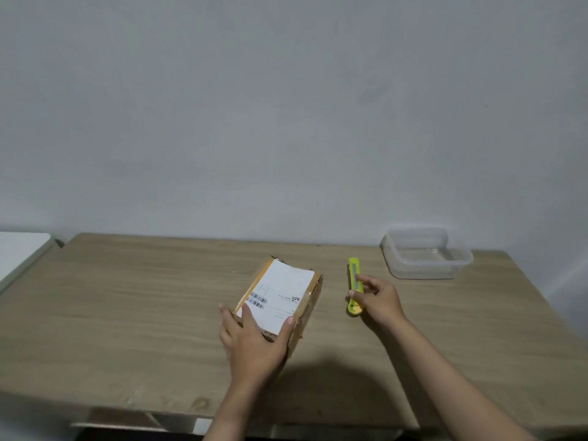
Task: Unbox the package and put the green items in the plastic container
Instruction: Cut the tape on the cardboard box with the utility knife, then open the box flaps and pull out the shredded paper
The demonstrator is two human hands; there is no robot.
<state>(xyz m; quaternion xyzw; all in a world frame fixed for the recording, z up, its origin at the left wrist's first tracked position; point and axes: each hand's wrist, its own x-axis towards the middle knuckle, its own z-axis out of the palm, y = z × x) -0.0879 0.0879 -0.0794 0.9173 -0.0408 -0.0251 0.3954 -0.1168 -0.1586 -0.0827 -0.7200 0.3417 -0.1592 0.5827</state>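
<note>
Steadying the package comes first here: the left hand (254, 342) lies over the near end of the small brown cardboard box (280, 300), the one with a white shipping label and barcodes on top and yellowish tape along its edges. Its fingers are spread flat, thumb on the right edge of the label, pressing rather than clamping, so this grip is apart and simply resting on the box. The box sits near the middle of the pale wood-grain tabletop (127, 297) and looks sealed.

Just to the right of the box lies a slim yellow-green plastic utility knife (354, 283) with its metal strip showing. The right hand (377, 300) is at its near half, thumb and fingertips touching its sides, but the knife appears to lie on the tabletop; whether the grip has closed on it I cannot tell.

The clear rectangular plastic container (426, 253) stands open and empty at the far right of the tabletop, well apart from the box. No green contents are in sight yet.

My reading is that the unboxing step has barely begun. The next move calls for a firm pinch on the knife, lifting it, extending the blade, and drawing it along the taped seam while the left hand keeps clear of the cut.
</note>
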